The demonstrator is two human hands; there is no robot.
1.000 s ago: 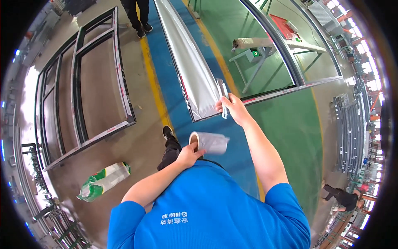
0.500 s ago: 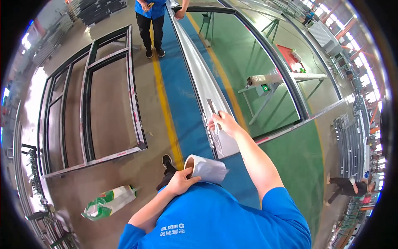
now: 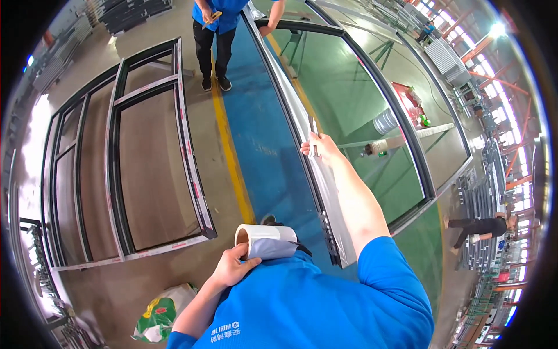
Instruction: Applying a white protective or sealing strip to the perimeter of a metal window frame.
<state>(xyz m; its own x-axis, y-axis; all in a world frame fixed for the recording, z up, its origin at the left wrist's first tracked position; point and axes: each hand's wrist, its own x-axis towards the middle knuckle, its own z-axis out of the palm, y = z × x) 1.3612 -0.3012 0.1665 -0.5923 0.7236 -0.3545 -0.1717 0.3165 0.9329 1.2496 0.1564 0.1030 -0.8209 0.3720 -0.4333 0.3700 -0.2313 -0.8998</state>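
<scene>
A: Left side? Dark window frames [image 3: 145, 157] lying flat on the brown floor [image 3: 99, 291]; green-and-white sack [image 3: 156, 311] near the lower edge.

B: Noted. Yellow line [image 3: 229, 145] borders the blue lane [image 3: 264, 134]. A person in black trousers [image 3: 212, 43] stands at its far end; another person [image 3: 482, 224] far right, beside stacked metal bars.

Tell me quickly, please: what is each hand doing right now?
Left hand: closed on a white film roll, held at the chest.
Right hand: gripping the edge of the long silver frame profile.

Factory floor [image 3: 174, 145] brown, blue lane [image 3: 261, 134], yellow stripe [image 3: 229, 145], green zone [image 3: 343, 99].
</scene>
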